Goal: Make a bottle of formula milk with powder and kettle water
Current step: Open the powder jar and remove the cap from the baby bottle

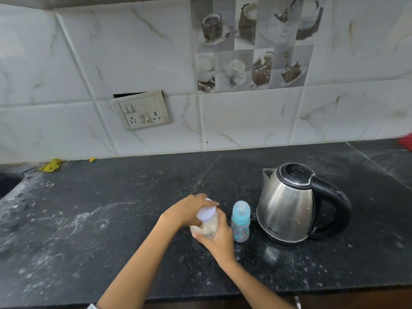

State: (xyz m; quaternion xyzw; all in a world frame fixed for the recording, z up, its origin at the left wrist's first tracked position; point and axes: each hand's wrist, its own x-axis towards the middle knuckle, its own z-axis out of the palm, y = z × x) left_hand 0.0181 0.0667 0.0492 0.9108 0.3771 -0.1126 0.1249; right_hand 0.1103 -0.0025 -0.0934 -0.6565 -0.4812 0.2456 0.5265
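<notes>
Powder jar [206,221] was gripped tilted over the black counter [111,219], body clamped by right hand [217,238], white lid [206,214] by left hand [186,210], beside capped baby bottle [240,221] and kettle [289,206].

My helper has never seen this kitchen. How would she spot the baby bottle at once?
Find the steel kettle on the black counter. Just left of it stands the baby bottle, upright, untouched by the hands. Unlike the white-lidded powder jar beside it, it is clear with a blue collar and domed cap.

Soft even light — edges bowed, slightly blurred.
</notes>
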